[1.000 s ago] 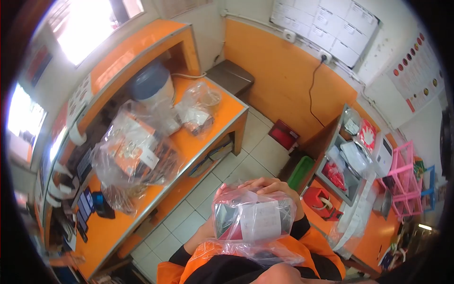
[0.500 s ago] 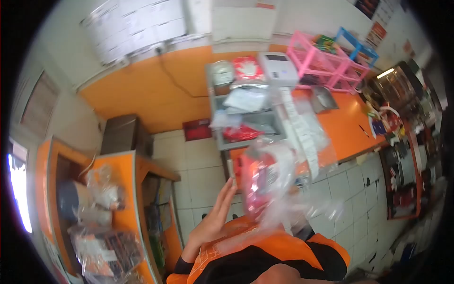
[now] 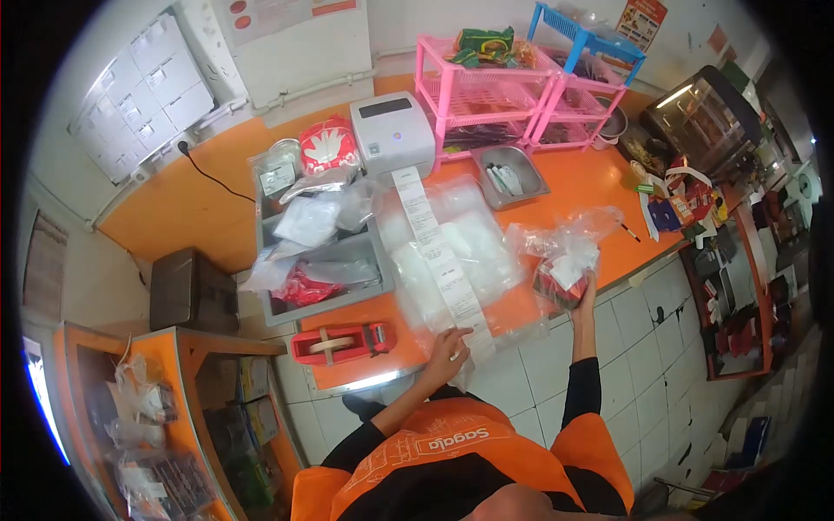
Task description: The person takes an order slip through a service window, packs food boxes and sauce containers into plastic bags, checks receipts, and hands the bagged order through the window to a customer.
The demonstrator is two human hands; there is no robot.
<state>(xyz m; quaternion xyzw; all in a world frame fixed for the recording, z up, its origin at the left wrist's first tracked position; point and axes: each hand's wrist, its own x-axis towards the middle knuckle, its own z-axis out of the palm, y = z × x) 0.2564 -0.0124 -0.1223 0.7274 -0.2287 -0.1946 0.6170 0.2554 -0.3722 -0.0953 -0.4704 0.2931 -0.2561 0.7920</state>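
Note:
My left hand is at the front table edge, its fingers curled on the lower part of a long printed receipt strip. The strip runs out of a white label printer and lies over clear plastic bags. In my right hand is a clear plastic bag with a red box and white paper in it, above the table's right front part. The bag's loose top hides some of what is inside.
A red tape dispenser sits at the left front of the orange table. Behind are a grey divided bin, a metal tray and pink racks. A pen lies to the right.
The view has turned to the right. The plastic bag has moved from in front of my body to the right, and my left hand has gone from flat beside it to the receipt strip.

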